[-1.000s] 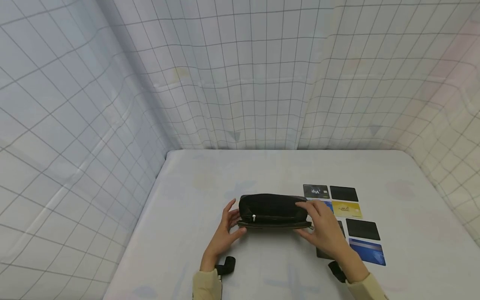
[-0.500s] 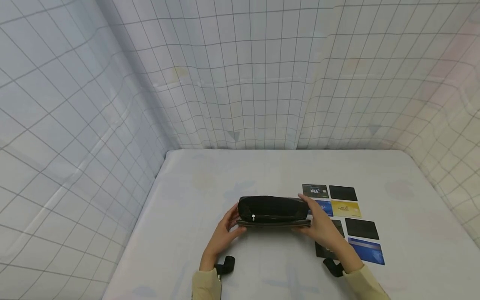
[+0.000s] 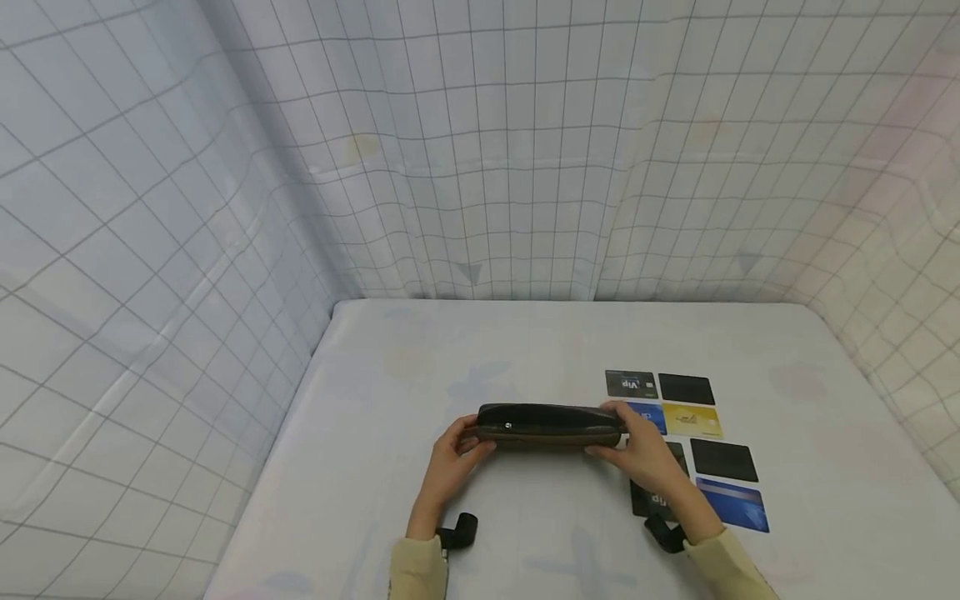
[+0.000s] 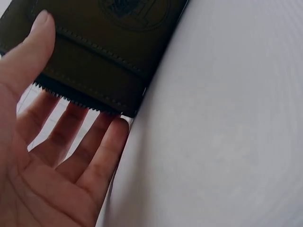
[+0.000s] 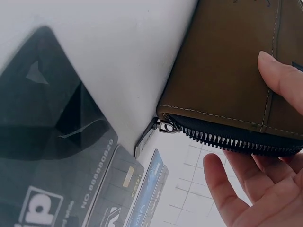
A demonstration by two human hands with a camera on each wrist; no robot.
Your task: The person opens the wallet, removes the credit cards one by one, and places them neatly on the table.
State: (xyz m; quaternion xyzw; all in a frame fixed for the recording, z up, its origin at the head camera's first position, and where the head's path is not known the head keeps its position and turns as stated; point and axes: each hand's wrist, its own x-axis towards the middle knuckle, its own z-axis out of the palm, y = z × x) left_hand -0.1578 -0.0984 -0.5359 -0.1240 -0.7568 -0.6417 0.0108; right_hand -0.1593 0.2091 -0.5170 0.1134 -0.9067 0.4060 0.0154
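Observation:
A long brown leather zip-around wallet (image 3: 551,437) stands at the middle of the table between both hands, its dark opening facing up and narrow. My left hand (image 3: 450,467) grips its left end, thumb on the near face and fingers behind. My right hand (image 3: 651,458) holds the right end, with the thumb (image 5: 279,78) on the brown leather in the right wrist view. There the zip teeth (image 5: 227,142) run along the end, and a zip pull (image 5: 146,137) hangs at the lower corner. A round stamped emblem (image 4: 135,12) shows in the left wrist view.
Several cards lie in rows at the right: a dark Vip card (image 3: 632,384), black cards (image 3: 686,389) (image 3: 724,460), a yellow card (image 3: 692,419) and blue cards (image 3: 649,416) (image 3: 732,504). My right forearm partly covers the nearest dark cards. Gridded white curtains (image 3: 525,167) surround the white table (image 3: 420,350).
The wallet's opening has narrowed as its sides come together. My right fingers have left the opening's edge and now hold the right end. Both hands stay at the wallet's ends.

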